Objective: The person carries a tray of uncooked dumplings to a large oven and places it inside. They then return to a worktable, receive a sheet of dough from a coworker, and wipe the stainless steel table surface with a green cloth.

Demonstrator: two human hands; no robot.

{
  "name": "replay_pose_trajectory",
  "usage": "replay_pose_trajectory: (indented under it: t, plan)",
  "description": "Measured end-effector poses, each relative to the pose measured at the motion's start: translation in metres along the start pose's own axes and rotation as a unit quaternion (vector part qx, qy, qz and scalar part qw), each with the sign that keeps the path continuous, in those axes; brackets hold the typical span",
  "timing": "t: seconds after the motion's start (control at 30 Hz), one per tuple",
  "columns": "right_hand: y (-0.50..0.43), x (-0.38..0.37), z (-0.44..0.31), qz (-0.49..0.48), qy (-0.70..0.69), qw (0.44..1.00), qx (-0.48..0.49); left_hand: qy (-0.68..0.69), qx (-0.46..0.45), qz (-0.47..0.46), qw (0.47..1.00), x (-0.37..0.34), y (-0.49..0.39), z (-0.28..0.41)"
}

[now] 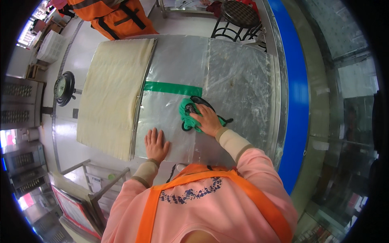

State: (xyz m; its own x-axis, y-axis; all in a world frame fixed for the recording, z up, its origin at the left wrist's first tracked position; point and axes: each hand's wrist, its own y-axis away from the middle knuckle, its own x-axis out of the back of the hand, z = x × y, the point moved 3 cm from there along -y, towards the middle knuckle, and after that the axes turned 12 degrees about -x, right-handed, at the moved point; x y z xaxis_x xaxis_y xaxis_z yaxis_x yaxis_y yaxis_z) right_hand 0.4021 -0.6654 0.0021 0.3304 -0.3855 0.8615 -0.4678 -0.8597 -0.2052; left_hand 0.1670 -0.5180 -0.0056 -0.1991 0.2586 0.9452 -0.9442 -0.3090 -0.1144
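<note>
A bunched green cloth with dark edging (pixel 186 117) lies under my right hand (pixel 208 120), whose fingers press and grip it on the worktable. My left hand (pixel 156 144) rests flat, fingers spread, near the table's front edge with nothing in it. Both hands are on a clear plastic sheet (pixel 177 66) that covers the tabletop. Just past the cloth, a strip of green tape (pixel 173 88) runs across the sheet. To the left of my left hand lies a stack of pale cream sheets (pixel 115 97), its right edge lined by thin dark layers.
A person in orange workwear (pixel 121 18) stands at the far left edge. Beyond the table is a round stool (pixel 240 15). A dial scale (pixel 64 88) stands left of the stack, and a metal rack (pixel 100 182) at the lower left. A blue band (pixel 291 91) borders the right side.
</note>
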Motion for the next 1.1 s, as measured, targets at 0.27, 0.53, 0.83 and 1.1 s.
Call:
replay_pose_trajectory:
  t: [0.27, 0.53, 0.83, 1.1]
  plan:
    - [-0.067, 0.006, 0.052, 0.034, 0.043, 0.998, -0.04, -0.015, -0.003, -0.016, 1.0, 0.003, -0.005, 0.003]
    - [-0.125, 0.018, 0.109, 0.085, 0.066, 0.99, -0.094, -0.026, -0.008, -0.013, 1.0, 0.002, -0.005, 0.003]
    - [-0.165, 0.048, 0.186, 0.155, 0.166, 0.953, -0.2, -0.024, 0.011, -0.035, 0.999, 0.004, -0.005, 0.003]
    - [-0.185, 0.064, 0.24, 0.136, 0.028, 0.919, -0.369, -0.02, 0.01, -0.045, 0.999, 0.004, -0.004, 0.002]
